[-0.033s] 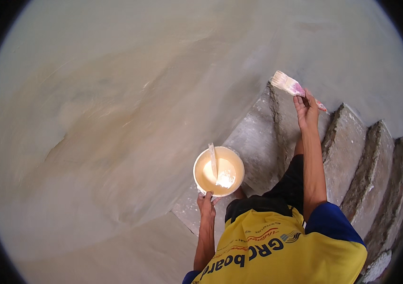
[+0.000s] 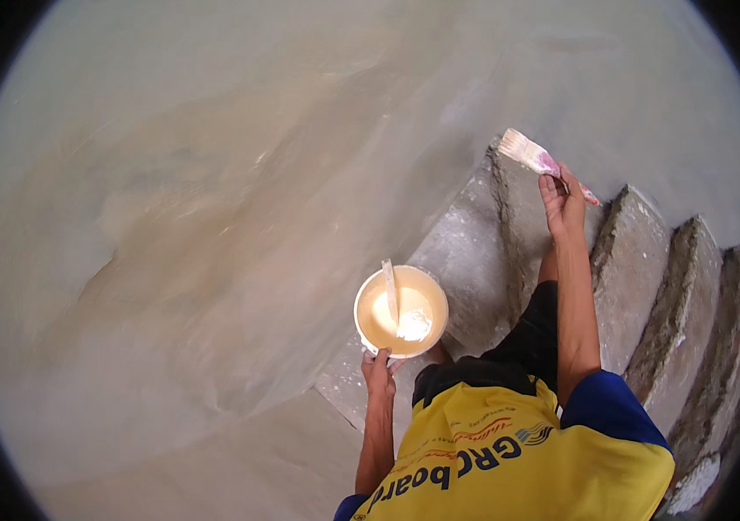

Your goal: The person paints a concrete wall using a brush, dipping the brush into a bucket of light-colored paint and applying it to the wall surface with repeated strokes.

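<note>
My left hand [image 2: 379, 372] grips the near edge of a round cream bucket [image 2: 359, 323], fingers closed at its rim. Inside is pale liquid [image 2: 378, 322], with bright light glaring off its surface. A flat, pale-stained stick [image 2: 389, 282] stands in the liquid, its upper end leaning over the far rim. Up at the right, my right hand [image 2: 565, 200] is closed around the handle of a wide paintbrush [image 2: 526, 152]. Its pale, coated bristles point up and left, near the wall by a step's corner. Pink and red stains mark the brush's lower part and handle.
A smooth grey-beige plastered wall [image 2: 214, 174] fills the left and far side. Rough concrete steps [image 2: 630, 269] with crumbly edges and pale splashes run along the right. A speckled concrete landing [image 2: 465, 252] lies between the bucket and the steps.
</note>
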A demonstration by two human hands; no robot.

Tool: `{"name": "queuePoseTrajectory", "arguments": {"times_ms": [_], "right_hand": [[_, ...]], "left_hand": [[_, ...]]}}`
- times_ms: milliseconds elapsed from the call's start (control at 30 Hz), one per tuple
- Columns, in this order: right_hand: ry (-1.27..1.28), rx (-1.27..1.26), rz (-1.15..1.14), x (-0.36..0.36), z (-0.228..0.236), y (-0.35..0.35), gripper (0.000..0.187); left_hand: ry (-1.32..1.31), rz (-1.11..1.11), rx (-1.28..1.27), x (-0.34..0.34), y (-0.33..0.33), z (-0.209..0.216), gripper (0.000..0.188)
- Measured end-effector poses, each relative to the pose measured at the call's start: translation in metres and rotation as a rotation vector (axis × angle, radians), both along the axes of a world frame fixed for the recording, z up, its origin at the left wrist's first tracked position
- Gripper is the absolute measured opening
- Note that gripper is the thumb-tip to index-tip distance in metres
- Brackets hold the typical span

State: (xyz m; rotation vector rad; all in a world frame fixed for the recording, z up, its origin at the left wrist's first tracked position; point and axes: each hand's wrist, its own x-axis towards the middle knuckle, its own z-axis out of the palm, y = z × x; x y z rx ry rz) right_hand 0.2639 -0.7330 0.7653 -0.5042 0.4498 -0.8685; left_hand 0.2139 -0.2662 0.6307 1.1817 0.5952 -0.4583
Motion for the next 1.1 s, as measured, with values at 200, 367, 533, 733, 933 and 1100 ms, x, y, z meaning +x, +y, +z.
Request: {"name": "queuePoseTrajectory", "arguments": {"times_ms": [200, 367, 533, 733, 933, 1100], "right_hand": [[-0.028, 0.169, 0.042, -0.047, 0.000, 0.007, 0.022], [-0.011, 0.266, 0.096, -0.059, 0.017, 0.026, 0.023], [-0.049, 0.192, 0.074, -0.067, 0.034, 0.036, 0.025], [-0.115, 0.118, 0.145, -0.077, 0.010, 0.052, 0.025], [-0.322, 0.096, 0.123, -0.087, -0.058, 0.098, 0.023], [-0.454, 0.016, 0.166, -0.093, -0.162, 0.139, 0.027]], "left_hand": [[-0.021, -0.090, -0.015, 0.006, 0.006, 0.000, 0.030], [-0.049, -0.091, -0.093, 0.016, 0.005, -0.005, 0.022], [-0.053, -0.148, -0.075, 0.020, 0.005, -0.008, 0.029], [-0.025, -0.142, -0.070, 0.021, 0.007, -0.036, 0.030], [-0.042, -0.170, -0.172, 0.031, -0.004, -0.124, 0.031], [-0.036, -0.181, -0.373, 0.046, -0.053, -0.234, 0.022]]}}
